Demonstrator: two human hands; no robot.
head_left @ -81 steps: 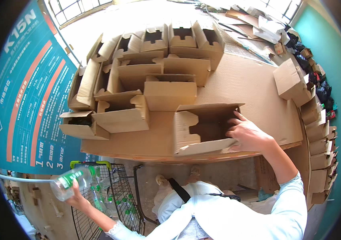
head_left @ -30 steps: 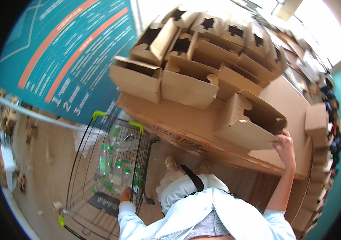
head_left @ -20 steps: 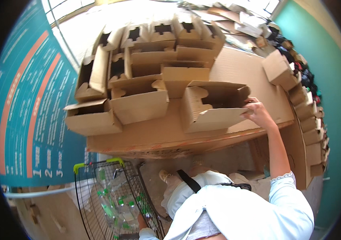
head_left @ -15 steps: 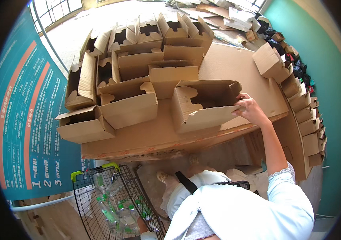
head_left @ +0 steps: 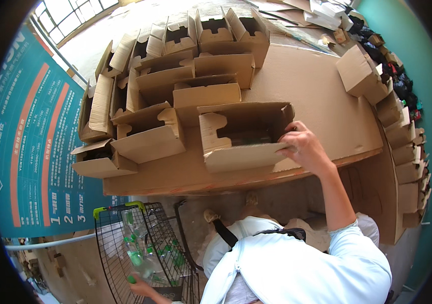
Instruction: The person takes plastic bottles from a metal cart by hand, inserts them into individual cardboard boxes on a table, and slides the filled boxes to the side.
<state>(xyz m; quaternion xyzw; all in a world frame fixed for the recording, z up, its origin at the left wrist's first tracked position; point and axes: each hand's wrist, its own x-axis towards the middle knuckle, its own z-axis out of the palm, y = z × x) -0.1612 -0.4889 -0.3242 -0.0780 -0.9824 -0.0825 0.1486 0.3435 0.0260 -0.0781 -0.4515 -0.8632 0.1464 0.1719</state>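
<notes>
An open cardboard box (head_left: 243, 158) stands near the front of the large cardboard surface (head_left: 317, 96). My right hand (head_left: 301, 147) grips its right end, with fingers closed over the rim. Something pale and shiny shows faintly inside, too dim to name. Low on the left, my left hand (head_left: 144, 288) is at the wire basket (head_left: 107, 253), its fingers closed beside a green bottle cap (head_left: 132, 279). It appears to hold that bottle near the neck; the bottle's body is hard to make out. Several clear bottles (head_left: 135, 248) with green caps lie in the basket.
Several open boxes (head_left: 211, 96) stand in rows behind and left of mine. Another box (head_left: 360, 76) is at the right edge, above a column of boxes (head_left: 413, 175) along the green wall. A blue printed banner (head_left: 33, 152) hangs left. Black bags (head_left: 403, 81) lie far right.
My left hand has come from deeper in the basket toward its near left side, beside a green cap. My right hand keeps its hold on the box. The whole view has shifted a little.
</notes>
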